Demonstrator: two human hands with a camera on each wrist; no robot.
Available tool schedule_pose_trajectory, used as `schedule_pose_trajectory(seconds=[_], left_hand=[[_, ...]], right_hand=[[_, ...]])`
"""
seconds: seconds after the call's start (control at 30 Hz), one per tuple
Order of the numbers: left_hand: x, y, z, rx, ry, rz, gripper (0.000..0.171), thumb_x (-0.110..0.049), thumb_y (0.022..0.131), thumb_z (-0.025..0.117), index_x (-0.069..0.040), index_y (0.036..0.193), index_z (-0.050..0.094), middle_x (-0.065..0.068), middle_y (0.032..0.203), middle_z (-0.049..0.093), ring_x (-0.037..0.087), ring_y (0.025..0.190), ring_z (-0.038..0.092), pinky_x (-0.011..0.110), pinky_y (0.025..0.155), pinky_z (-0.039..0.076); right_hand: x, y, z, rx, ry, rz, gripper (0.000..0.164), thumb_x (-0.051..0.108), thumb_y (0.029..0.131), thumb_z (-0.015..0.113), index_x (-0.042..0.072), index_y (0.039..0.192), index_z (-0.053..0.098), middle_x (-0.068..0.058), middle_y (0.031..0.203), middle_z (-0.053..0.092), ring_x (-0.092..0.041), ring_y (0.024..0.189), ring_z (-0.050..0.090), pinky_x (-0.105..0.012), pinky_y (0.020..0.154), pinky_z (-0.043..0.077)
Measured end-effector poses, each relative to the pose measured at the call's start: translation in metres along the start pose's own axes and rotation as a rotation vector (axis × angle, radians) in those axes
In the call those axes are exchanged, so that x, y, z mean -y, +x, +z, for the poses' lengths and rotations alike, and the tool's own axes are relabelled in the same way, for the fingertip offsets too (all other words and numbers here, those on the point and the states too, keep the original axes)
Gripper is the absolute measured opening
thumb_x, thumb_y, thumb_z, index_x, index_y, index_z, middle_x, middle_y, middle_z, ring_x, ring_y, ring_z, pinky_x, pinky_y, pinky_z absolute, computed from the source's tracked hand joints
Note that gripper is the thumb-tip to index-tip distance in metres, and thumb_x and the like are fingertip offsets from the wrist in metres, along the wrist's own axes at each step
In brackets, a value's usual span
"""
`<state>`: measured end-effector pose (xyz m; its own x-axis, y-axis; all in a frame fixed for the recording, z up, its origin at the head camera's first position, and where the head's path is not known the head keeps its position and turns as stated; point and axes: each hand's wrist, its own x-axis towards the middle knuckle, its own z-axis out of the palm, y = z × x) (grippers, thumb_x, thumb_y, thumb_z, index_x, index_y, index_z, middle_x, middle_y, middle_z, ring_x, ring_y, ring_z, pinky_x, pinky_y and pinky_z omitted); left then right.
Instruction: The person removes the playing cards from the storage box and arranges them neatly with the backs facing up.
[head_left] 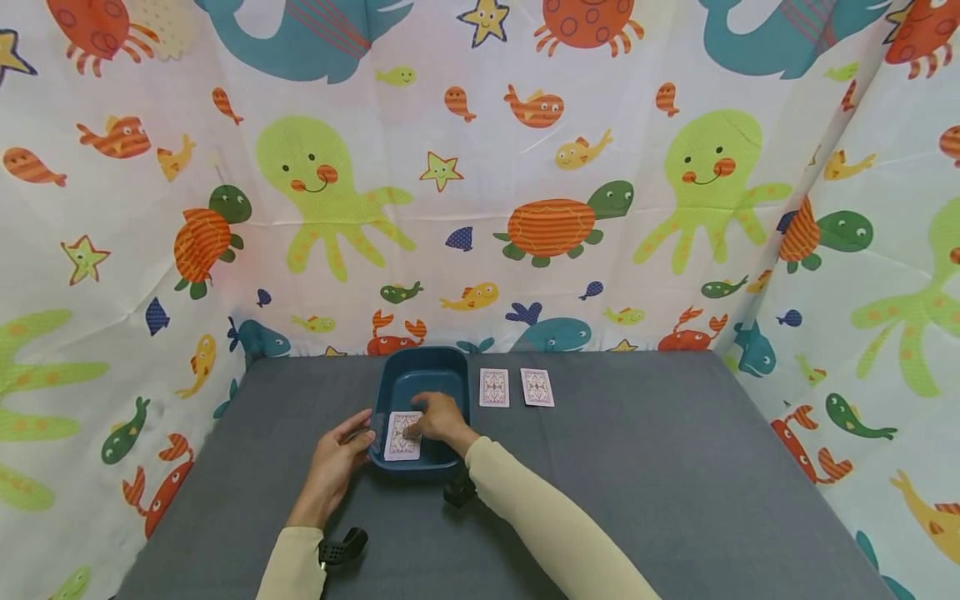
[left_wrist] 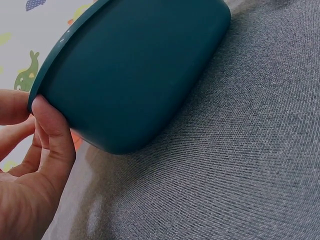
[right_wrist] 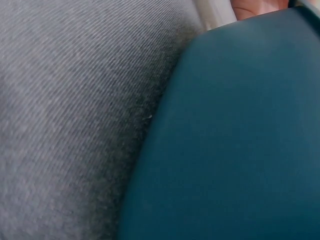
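A dark teal tray [head_left: 424, 357] with a raised rim sits on the grey cloth. My left hand [head_left: 339, 458] pinches its left rim; in the left wrist view the thumb [left_wrist: 52, 120] presses the outer wall. Inside the tray, toward its front left, is a playing card [head_left: 397, 446] with its patterned back up. Reaching over the tray from the right, my right hand [head_left: 442, 418] has its thumb overlapping that card, with the forefinger spread away beyond its far corner. The right wrist view shows mostly the tray's outer wall [right_wrist: 235, 130].
Two more playing cards, one card [head_left: 494, 388] and a slightly turned card [head_left: 537, 387], lie back up to the right of the tray. A grey cloth [head_left: 637, 483] covers the table. Behind and at both sides hangs a curtain [head_left: 465, 225] printed with sea animals.
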<state>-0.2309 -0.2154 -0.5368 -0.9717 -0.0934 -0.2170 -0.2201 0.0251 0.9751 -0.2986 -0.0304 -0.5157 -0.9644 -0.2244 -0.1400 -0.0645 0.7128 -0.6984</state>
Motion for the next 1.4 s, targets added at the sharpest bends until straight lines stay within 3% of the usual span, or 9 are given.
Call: schedule_pose_trajectory(seconds=[0.13,0.27,0.67,0.97,1.17,1.4], left_hand=[[0.0014,0.0006,0.0004,-0.003,-0.003,0.002,0.046,-0.011,0.099,0.056,-0.017,0.144,0.050,0.010,0.143,0.046,0.017,0.107,0.051,0.025,0.079,0.050],[0.0023,0.0011,0.0001,-0.005,-0.008,0.010,0.046,-0.011,0.098,0.056,-0.016,0.144,0.050,0.011,0.142,0.046,0.016,0.105,0.052,0.025,0.078,0.050],[0.0001,0.0009,-0.0002,0.000,-0.027,0.017,0.047,-0.010,0.098,0.056,-0.014,0.144,0.049,0.012,0.143,0.044,0.015,0.105,0.052,0.025,0.078,0.050],[0.0005,0.0006,-0.0012,-0.002,-0.024,0.009,0.047,-0.010,0.098,0.057,-0.014,0.144,0.049,0.012,0.144,0.044,0.014,0.102,0.053,0.024,0.077,0.049],[0.0012,-0.0003,-0.0012,-0.001,-0.021,0.000,0.048,-0.009,0.097,0.057,-0.014,0.144,0.049,0.011,0.142,0.045,0.014,0.103,0.053,0.025,0.078,0.050],[-0.0001,0.0007,-0.0003,-0.001,-0.030,-0.002,0.047,-0.010,0.097,0.057,-0.016,0.143,0.051,0.010,0.141,0.047,0.020,0.109,0.052,0.024,0.079,0.050]], right_hand=[[-0.0020,0.0010,0.0030,-0.016,-0.033,-0.008,0.059,0.024,0.072,0.087,0.010,0.125,0.066,-0.012,0.121,0.067,-0.026,0.112,0.058,-0.044,0.103,0.045],[-0.0031,0.0010,0.0042,-0.033,-0.067,-0.028,0.058,0.021,0.070,0.088,0.008,0.122,0.068,-0.013,0.124,0.066,-0.030,0.119,0.055,-0.046,0.106,0.042],[-0.0019,0.0012,0.0066,-0.055,-0.123,-0.043,0.047,0.021,0.071,0.088,0.010,0.112,0.067,-0.009,0.106,0.063,-0.025,0.103,0.054,-0.042,0.097,0.044],[-0.0006,-0.0005,0.0018,-0.079,0.078,-0.040,0.036,0.008,0.077,0.082,0.011,0.109,0.065,-0.003,0.081,0.060,-0.017,0.074,0.054,-0.028,0.060,0.045],[-0.0012,-0.0012,0.0008,-0.047,0.192,0.016,0.026,0.007,0.083,0.076,0.011,0.107,0.068,-0.004,0.082,0.064,-0.017,0.073,0.058,-0.029,0.065,0.051],[-0.0017,0.0015,-0.0016,-0.061,0.240,0.022,0.021,0.009,0.084,0.075,0.010,0.105,0.072,-0.004,0.081,0.068,-0.015,0.069,0.060,-0.028,0.063,0.050]])
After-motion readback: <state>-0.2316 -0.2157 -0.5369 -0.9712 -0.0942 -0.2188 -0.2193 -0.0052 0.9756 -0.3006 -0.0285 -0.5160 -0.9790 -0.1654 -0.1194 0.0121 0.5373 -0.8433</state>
